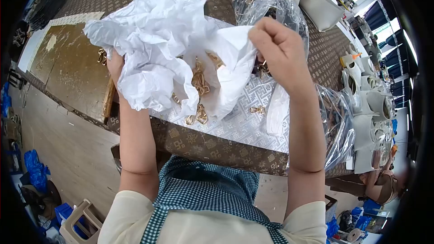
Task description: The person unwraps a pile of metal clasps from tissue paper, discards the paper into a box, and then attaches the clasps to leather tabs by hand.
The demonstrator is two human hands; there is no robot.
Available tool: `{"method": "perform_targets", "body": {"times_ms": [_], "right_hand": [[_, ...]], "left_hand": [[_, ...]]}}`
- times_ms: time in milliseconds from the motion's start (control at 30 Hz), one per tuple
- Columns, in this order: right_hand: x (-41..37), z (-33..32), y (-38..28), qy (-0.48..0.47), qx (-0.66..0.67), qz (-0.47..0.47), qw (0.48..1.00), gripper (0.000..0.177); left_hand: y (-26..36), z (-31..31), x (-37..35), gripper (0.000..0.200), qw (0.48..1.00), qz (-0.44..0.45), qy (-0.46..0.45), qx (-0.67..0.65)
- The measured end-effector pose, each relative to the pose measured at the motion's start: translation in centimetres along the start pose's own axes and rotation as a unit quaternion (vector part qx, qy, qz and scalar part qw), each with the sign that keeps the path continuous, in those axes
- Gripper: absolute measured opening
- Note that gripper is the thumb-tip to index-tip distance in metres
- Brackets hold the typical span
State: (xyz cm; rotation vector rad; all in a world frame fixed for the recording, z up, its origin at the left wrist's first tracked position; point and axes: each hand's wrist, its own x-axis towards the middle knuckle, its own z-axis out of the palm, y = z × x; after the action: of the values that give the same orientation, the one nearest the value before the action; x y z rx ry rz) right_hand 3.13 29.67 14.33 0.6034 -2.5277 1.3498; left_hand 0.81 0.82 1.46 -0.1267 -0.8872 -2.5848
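My right hand (280,52) is closed, pinching one edge of a large crumpled sheet of white tissue paper (153,45). At the paper's other side is my left hand (115,65); it touches the paper, which hides its fingers. Shiny gold metal fittings (199,79) lie in the hollow of the paper. Others (196,116) lie at its lower edge, above the silver-patterned sheet (244,129). A single gold fitting (257,110) rests on that sheet, below and left of my right hand. Beside it is a flat white strip (277,113), partly behind my right forearm.
A worn wooden board (68,58) covers the table's left side, with gold pieces (102,56) near my left hand. Clear plastic bags (271,7) lie behind and right (334,122). Off-white bag-like pieces (368,131) line the right side, where another person (384,183) is.
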Motion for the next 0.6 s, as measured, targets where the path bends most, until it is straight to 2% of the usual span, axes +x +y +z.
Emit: {"method": "perform_targets", "body": {"times_ms": [67,100,200,267,300,367,400,433,467,533,600], "right_hand": [[0.4,-0.6,-1.0,0.086,0.145,-0.006,0.986,0.023],[0.9,-1.1,-1.2,0.094,0.138,-0.03,0.985,0.025],[1.7,-1.2,-1.3,0.029,-0.024,-0.059,0.998,0.027],[1.8,-2.0,-1.8,0.09,0.031,-0.054,0.994,0.027],[2.0,-2.6,-1.8,0.112,0.104,-0.082,0.985,0.025],[1.9,-2.4,-3.2,0.17,0.159,-0.065,0.97,0.023],[1.9,-2.5,-2.6,0.141,0.101,-0.051,0.984,0.019],[1.9,-1.9,-2.5,0.134,0.119,-0.066,0.982,0.022],[2.1,-0.7,-2.6,0.127,0.137,-0.081,0.979,0.026],[2.5,0.7,-2.4,0.101,0.154,-0.066,0.981,0.026],[2.3,2.6,-3.1,0.07,0.125,-0.063,0.988,0.027]], "left_hand": [[0.1,-0.6,0.0,0.046,1.0,-0.002,0.012,-0.002],[0.2,-0.6,-0.2,0.046,1.0,0.005,0.011,-0.005],[0.1,0.4,-0.4,0.044,1.0,0.007,-0.011,-0.028],[0.3,0.8,-0.9,0.042,0.998,-0.006,-0.028,-0.063],[0.3,0.3,-1.2,0.04,0.995,-0.016,-0.051,-0.085],[0.2,-2.7,-1.0,0.041,0.974,-0.077,-0.164,-0.137],[0.4,-2.0,-1.2,0.043,0.981,-0.08,-0.177,-0.006],[0.7,-0.7,-1.6,0.044,0.971,-0.081,-0.189,0.124],[1.1,0.8,-2.1,0.046,0.944,-0.079,-0.198,0.253],[1.7,3.5,-2.8,0.052,0.842,-0.062,-0.205,0.495],[0.4,3.7,-2.9,0.059,0.929,-0.085,-0.194,0.303]]}}
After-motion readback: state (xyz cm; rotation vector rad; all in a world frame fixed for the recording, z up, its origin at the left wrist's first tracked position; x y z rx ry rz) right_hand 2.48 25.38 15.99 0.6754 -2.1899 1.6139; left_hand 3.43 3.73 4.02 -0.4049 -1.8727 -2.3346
